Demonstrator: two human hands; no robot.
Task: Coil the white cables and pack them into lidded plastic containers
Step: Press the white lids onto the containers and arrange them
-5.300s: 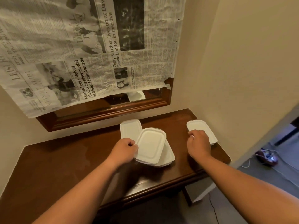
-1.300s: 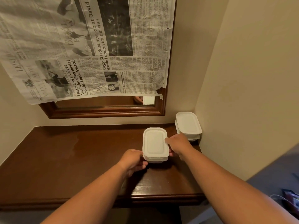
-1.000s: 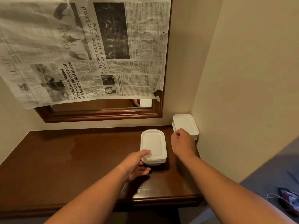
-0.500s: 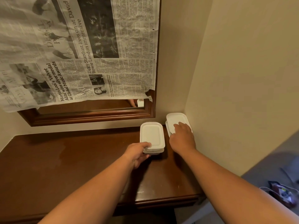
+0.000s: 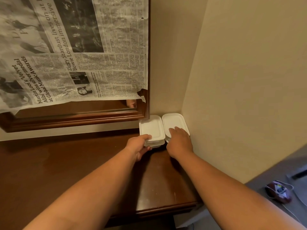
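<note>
Two stacks of white lidded plastic containers stand side by side in the back right corner of the dark wooden table (image 5: 69,166). My left hand (image 5: 138,146) grips the near end of the left stack (image 5: 152,128), thumb under its edge and fingers on the lid. My right hand (image 5: 179,140) lies flat on the lid of the right stack (image 5: 172,121), which touches the side wall. No white cable shows on the table.
A wood-framed mirror (image 5: 74,120) covered with newspaper (image 5: 74,50) hangs on the back wall just left of the containers. The beige side wall (image 5: 249,88) closes the right. On the grey floor at lower right lies a red device (image 5: 279,192) with white cords.
Both stacks have been pushed further back into the corner and now sit against each other. My right hand moved from the left stack onto the right stack's lid.
</note>
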